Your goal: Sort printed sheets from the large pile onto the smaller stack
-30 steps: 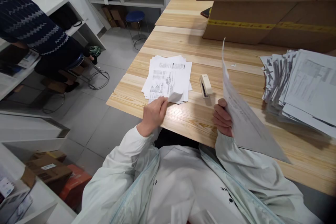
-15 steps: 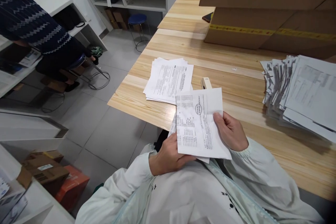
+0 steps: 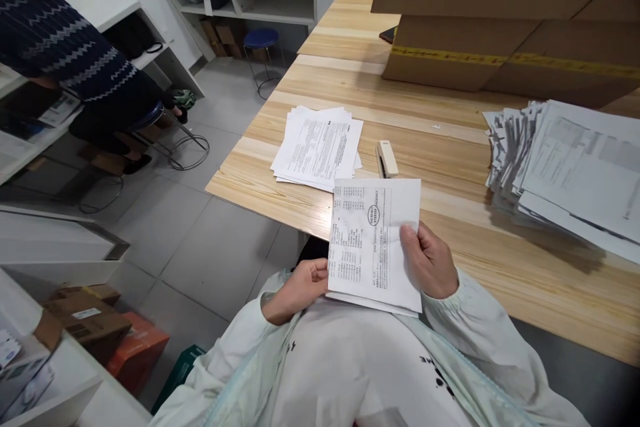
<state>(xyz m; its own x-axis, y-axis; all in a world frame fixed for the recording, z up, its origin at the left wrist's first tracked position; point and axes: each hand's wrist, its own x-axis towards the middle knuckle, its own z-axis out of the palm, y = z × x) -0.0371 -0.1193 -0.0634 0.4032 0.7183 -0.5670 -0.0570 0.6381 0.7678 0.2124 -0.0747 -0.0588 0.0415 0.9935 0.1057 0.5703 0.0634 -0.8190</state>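
Printed sheets of paper (image 3: 367,247), with a dark oval stamp on the top one, are held in front of my chest at the table's near edge. My right hand (image 3: 431,259) grips their right side, thumb on top and fingers underneath. At the lower left edge, my left hand (image 3: 303,287) has curled fingers on the sheets, partly hidden by them. Just beyond the sheets lies a cream stapler (image 3: 387,159). A pile of printed papers (image 3: 319,147) rests to the left of the stapler, close to the table's left edge.
On the right of the wooden table (image 3: 440,193) stands a tall, uneven stack of papers (image 3: 585,167). Large cardboard boxes (image 3: 450,60) occupy the back right. A person (image 3: 75,40) sits at white shelving on the left. Boxes (image 3: 90,323) lie on the floor lower left.
My left hand has slid left, from beneath the sheets to their edge. The held sheets sit squarer and slightly lower, and more of the stapler shows.
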